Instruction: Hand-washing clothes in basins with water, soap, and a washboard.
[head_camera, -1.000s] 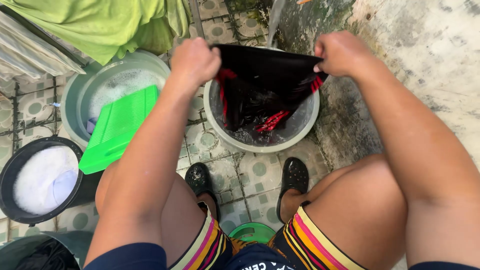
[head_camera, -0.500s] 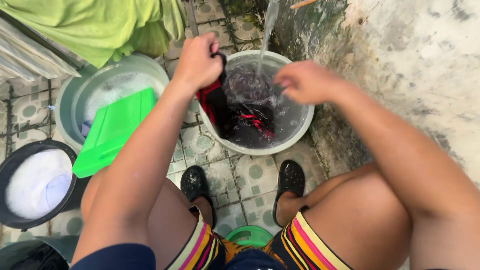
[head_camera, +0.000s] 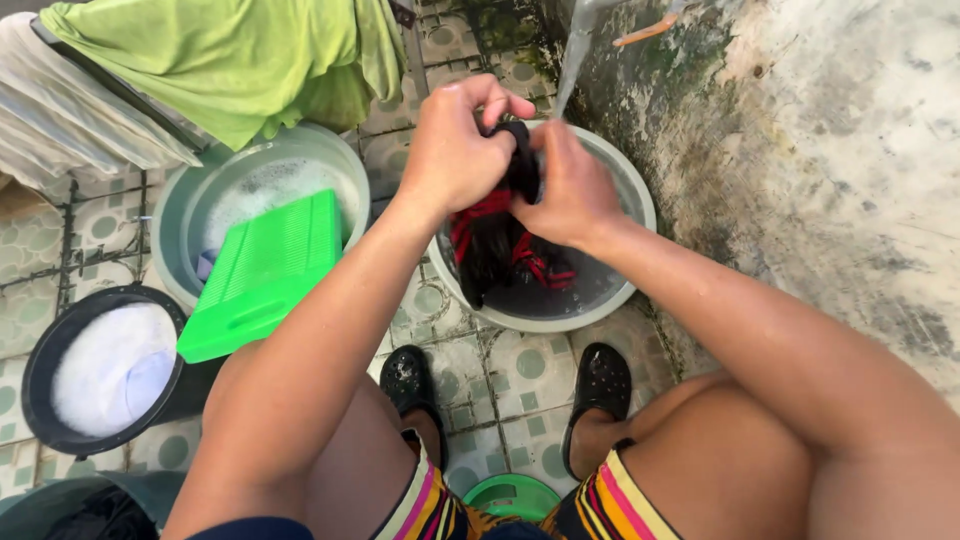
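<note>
- Down at the near edge, a round green plastic lid (head_camera: 512, 494) sits on the floor between the person's knees, and striped shorts in orange, pink and dark bands (head_camera: 610, 500) frame it.
- Two black perforated rubber clogs (head_camera: 600, 382) are planted on the patterned floor tiles with green circles (head_camera: 520, 360), wet and worn, with dark grout.
- Out left, a black round bucket of white suds (head_camera: 105, 370) stands on the tiles, and a second dark tub (head_camera: 60, 505) peeks in at the bottom corner.
- Next up, a bright green ribbed plastic washboard (head_camera: 262, 275) leans into a grey-green round basin of foamy water (head_camera: 195, 205).
- Centre stage: the left hand (head_camera: 455, 150) is clenched tight on a black wet garment with red stripes (head_camera: 495, 240), and the right hand (head_camera: 565, 190) is gripping the same cloth right beside it, both bunching it up.
- The garment hangs from the fists down into a grey round plastic basin (head_camera: 630, 290) holding water.
- A thin stream of tap water (head_camera: 575, 50) falls just behind the hands.
- On the right, a rough, stained concrete wall (head_camera: 830, 150), mossy at the base.
- Far left, a lime-green cloth (head_camera: 240, 55) is draped over pale striped fabric (head_camera: 80, 130).
</note>
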